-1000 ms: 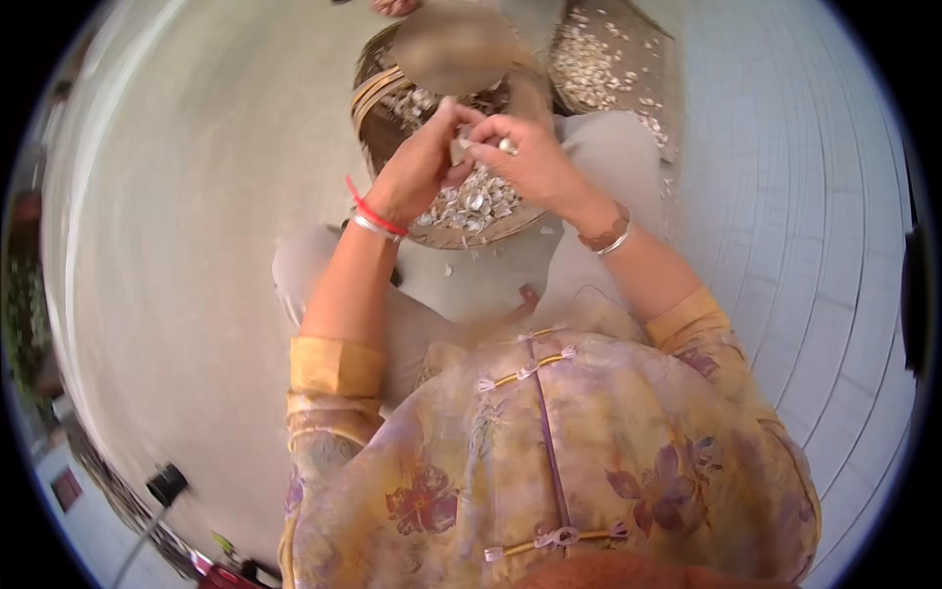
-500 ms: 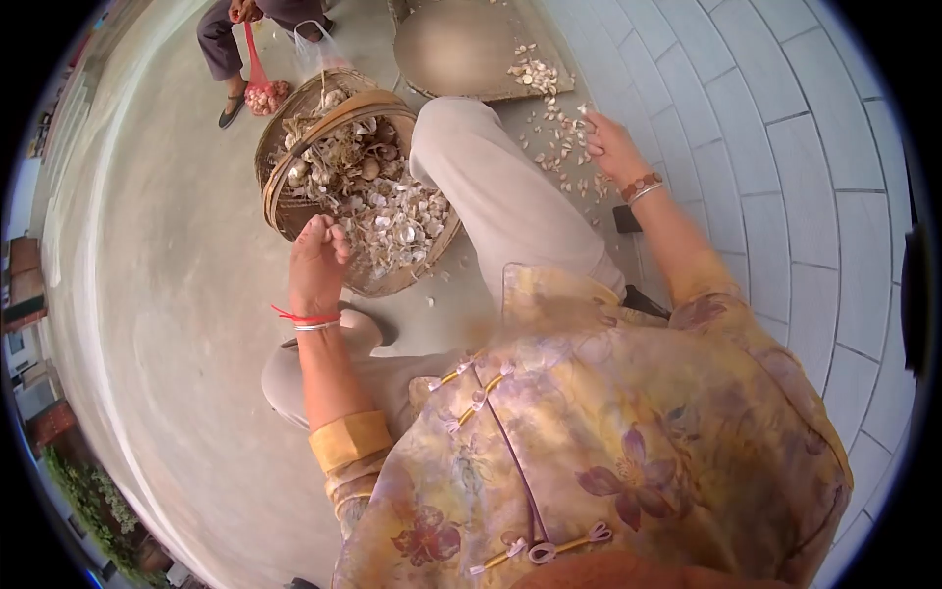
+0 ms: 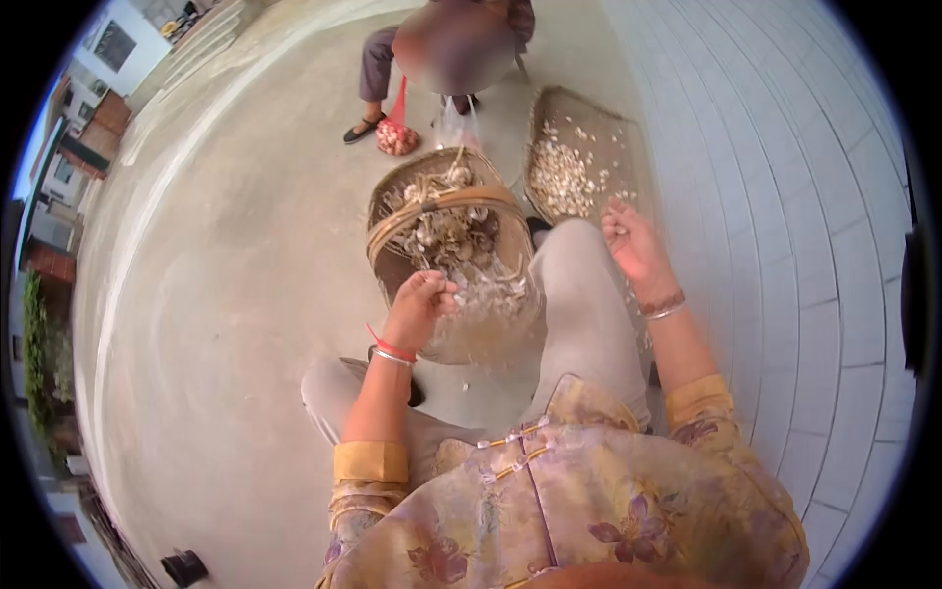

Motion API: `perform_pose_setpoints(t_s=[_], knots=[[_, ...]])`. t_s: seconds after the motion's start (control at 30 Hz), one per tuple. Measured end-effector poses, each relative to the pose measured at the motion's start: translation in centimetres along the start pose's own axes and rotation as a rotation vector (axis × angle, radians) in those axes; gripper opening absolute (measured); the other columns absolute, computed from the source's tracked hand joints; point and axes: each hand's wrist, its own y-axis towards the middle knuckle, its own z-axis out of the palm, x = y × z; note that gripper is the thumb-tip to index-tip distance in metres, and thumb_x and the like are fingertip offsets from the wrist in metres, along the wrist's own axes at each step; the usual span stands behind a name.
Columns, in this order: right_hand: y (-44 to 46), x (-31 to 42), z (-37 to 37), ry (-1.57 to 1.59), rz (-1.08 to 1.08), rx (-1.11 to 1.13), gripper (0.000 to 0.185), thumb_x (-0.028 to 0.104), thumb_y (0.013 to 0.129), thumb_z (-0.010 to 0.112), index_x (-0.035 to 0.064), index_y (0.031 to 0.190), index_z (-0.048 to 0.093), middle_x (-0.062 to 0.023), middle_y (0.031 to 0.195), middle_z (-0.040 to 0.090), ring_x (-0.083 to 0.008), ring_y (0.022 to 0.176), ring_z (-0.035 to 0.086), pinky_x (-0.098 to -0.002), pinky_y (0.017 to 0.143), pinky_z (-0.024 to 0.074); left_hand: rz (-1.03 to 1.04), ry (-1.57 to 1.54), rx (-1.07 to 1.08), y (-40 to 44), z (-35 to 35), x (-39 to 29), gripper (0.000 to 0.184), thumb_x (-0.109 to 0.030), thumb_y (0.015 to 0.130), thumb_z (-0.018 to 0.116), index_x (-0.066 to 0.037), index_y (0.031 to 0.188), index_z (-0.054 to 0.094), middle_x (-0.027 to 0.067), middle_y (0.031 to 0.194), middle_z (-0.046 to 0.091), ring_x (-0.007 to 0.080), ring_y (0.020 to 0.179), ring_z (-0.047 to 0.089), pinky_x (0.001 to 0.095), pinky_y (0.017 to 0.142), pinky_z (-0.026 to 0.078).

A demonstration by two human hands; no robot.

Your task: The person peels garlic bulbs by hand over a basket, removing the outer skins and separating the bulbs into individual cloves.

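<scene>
A wicker basket (image 3: 453, 201) with a bent handle stands between my knees, holding garlic bulbs, dry stalks and papery skins. My left hand (image 3: 422, 302), with a red string and a silver bracelet at the wrist, is over the basket's near left edge. Its fingers are curled closed, and whatever they hold is too small to name. My right hand (image 3: 633, 239) is above my knee beside the flat woven tray (image 3: 620, 147), its fingers bent together around something small and pale that I cannot make out. Peeled garlic cloves (image 3: 561, 177) lie spread on the tray.
A person (image 3: 377, 64) sits beyond the basket, with a red net bag of garlic (image 3: 397, 137) and a clear plastic bag (image 3: 456, 126) near their feet. Grey tiles (image 3: 785, 245) cover the right side. A black object (image 3: 183, 566) lies at the lower left.
My hands were together over the basket, then moved apart. Since then, my right hand has come back from over the scattered cloves to near my knee. The view has also shifted.
</scene>
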Motion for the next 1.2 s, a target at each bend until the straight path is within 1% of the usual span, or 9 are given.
perform_pose_setpoints(t_s=[0.1,0.23,0.37,0.43,0.57,0.77,0.83,0.93,1.2], knots=[[0.7,-3.1,6.4,-0.085,0.170,0.289,0.020,0.003,0.094,0.053,0.0037,0.114,0.052,-0.0072,0.088,0.056,-0.0050,0.061,0.046,-0.0161,0.051,0.0385,0.047,0.083,-0.011,0.3,-0.2,-0.4,0.017,-0.024,0.100,0.047,-0.007,0.100,0.051,0.0073,0.081,0.064,0.0138,0.058,0.059,0.0258,0.057,0.051],[1.5,-9.8,11.6,-0.240,0.392,0.472,0.018,0.008,0.096,0.051,0.0059,0.114,0.051,-0.0054,0.085,0.056,-0.0048,0.056,0.042,-0.0173,0.047,0.0357,0.100,0.160,-0.060,-0.5,-0.3,-1.4,0.024,-0.032,0.101,0.045,-0.009,0.098,0.051,0.0039,0.071,0.060,0.0123,0.053,0.055,0.0242,0.051,0.046],[2.5,-16.1,11.9,-0.281,0.566,0.485,0.016,0.011,0.098,0.048,0.0056,0.112,0.052,-0.0038,0.083,0.056,-0.0058,0.056,0.043,-0.0183,0.048,0.0361,0.143,0.157,-0.116,-1.9,0.3,-3.2,0.026,-0.033,0.101,0.044,-0.010,0.089,0.051,-0.0011,0.059,0.051,0.0083,0.047,0.044,0.0212,0.044,0.036],[2.0,-18.0,11.4,-0.299,0.674,0.397,0.016,0.014,0.099,0.046,0.0053,0.111,0.052,-0.0023,0.081,0.056,-0.0066,0.057,0.044,-0.0198,0.049,0.0371,0.217,0.330,-0.100,-1.8,-0.5,-3.5,0.028,-0.031,0.101,0.044,-0.009,0.085,0.051,-0.0023,0.057,0.049,0.0062,0.047,0.042,0.0193,0.044,0.034],[0.5,-20.2,12.1,-0.372,0.667,0.372,0.019,0.021,0.101,0.043,0.0069,0.105,0.055,-0.0002,0.080,0.056,-0.0083,0.062,0.047,-0.0231,0.055,0.0413,0.177,0.285,-0.179,-1.8,0.1,-4.1,0.027,-0.028,0.101,0.045,-0.009,0.084,0.052,-0.0035,0.056,0.047,0.0048,0.046,0.040,0.0184,0.044,0.032],[0.0,-20.5,13.0,-0.312,0.631,0.549,0.021,0.024,0.101,0.044,0.0076,0.100,0.057,-0.0001,0.081,0.056,-0.0098,0.067,0.050,-0.0243,0.060,0.0441,0.270,0.317,-0.200,-1.0,0.0,-4.2,0.021,-0.020,0.099,0.050,-0.006,0.082,0.052,-0.0025,0.061,0.051,0.0046,0.050,0.046,0.0196,0.046,0.035],[-0.1,-20.3,13.5,-0.264,0.622,0.572,0.020,0.024,0.100,0.044,0.0077,0.099,0.057,0.0000,0.082,0.055,-0.0100,0.067,0.050,-0.0244,0.061,0.0447,0.285,0.299,-0.227,-0.5,-0.1,-4.2,0.019,-0.013,0.096,0.051,-0.001,0.081,0.052,0.0023,0.069,0.059,0.0092,0.058,0.062,0.0223,0.050,0.046],[0.0,-20.0,14.2,-0.253,0.612,0.485,0.016,0.020,0.099,0.047,0.0076,0.099,0.057,0.0013,0.083,0.055,-0.0090,0.068,0.050,-0.0244,0.063,0.0457,0.382,0.466,-0.300,-0.1,-0.1,-4.2,0.018,-0.011,0.095,0.052,0.001,0.081,0.052,0.0032,0.069,0.060,0.0100,0.059,0.064,0.0235,0.051,0.048],[1.2,-19.8,14.0,-0.327,0.518,0.439,0.014,0.010,0.092,0.058,0.0041,0.105,0.058,0.0031,0.085,0.056,-0.0059,0.070,0.051,-0.0216,0.062,0.0461,0.479,0.604,-0.334,1.5,-0.9,-3.2,0.017,-0.012,0.096,0.050,0.000,0.084,0.051,0.0077,0.064,0.055,0.0111,0.054,0.050,0.0284,0.051,0.043]])
